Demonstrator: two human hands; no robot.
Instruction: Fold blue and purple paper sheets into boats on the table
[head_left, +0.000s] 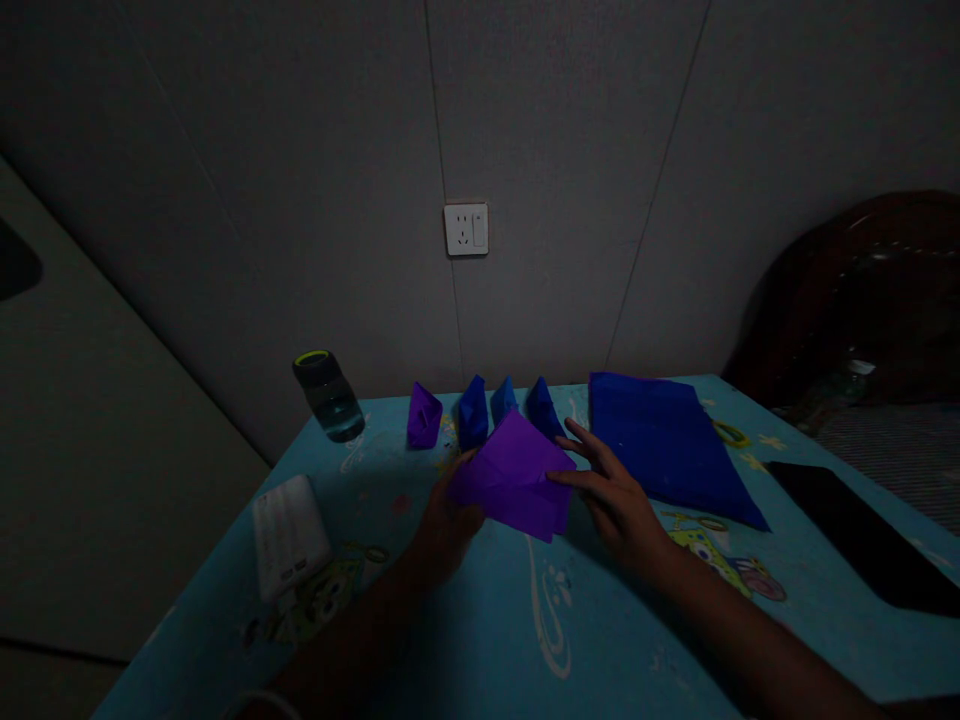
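Observation:
A folded sheet of purple paper (517, 480) is held above the table, its layers slightly fanned at the lower right corner. My left hand (450, 515) pinches its left corner, thumb on the near face and the other fingers behind. At the paper's right side, my right hand (611, 490) has its fingers spread, one fingertip touching the surface. Just behind stand folded paper boats: a purple one (424, 416), a dark blue one (472, 412), a lighter blue one (503, 398) and another dark blue one (543, 408), partly hidden by the held paper.
A stack of blue paper sheets (660, 435) lies at the back right, with a black flat object (862, 535) beyond it. On the left are a water bottle (328, 395) and a white power bank (290, 537). The wall with a socket (466, 229) borders the patterned tablecloth (495, 640).

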